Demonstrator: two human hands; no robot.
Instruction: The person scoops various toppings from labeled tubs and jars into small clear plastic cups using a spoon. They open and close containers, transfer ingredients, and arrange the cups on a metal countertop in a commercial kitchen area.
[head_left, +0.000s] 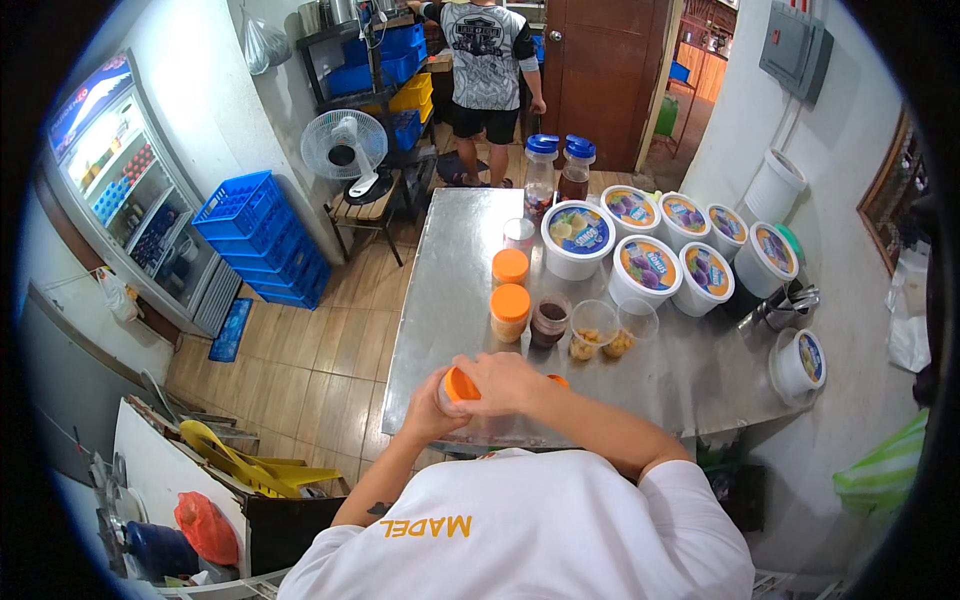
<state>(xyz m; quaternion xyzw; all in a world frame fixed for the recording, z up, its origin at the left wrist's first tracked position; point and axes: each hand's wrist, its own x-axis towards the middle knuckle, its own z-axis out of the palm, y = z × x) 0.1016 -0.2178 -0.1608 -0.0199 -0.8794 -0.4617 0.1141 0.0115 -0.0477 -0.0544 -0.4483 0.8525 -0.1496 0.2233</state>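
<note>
My left hand (430, 410) is wrapped round a jar with an orange lid (460, 385), held at the near left edge of the metal table. My right hand (500, 382) closes over the lid from the other side, its fingers hiding part of it. Another orange lid (558, 380) peeks out behind my right forearm. Just beyond my hands stand an orange-lidded jar (509, 308) with pale orange contents, a second such jar (510, 266) and an uncovered jar of something dark (549, 325). Two clear tubs (593, 335) beside them hold yellow-brown pieces.
Several white tubs (577, 240) with printed lids fill the table's far right. Behind are two blue-lidded pitchers (541, 170); utensils stand in a metal holder (785, 310) at right. Blue crates (262, 240), a fan (345, 150) and a person (487, 70) are beyond the metal table (440, 290).
</note>
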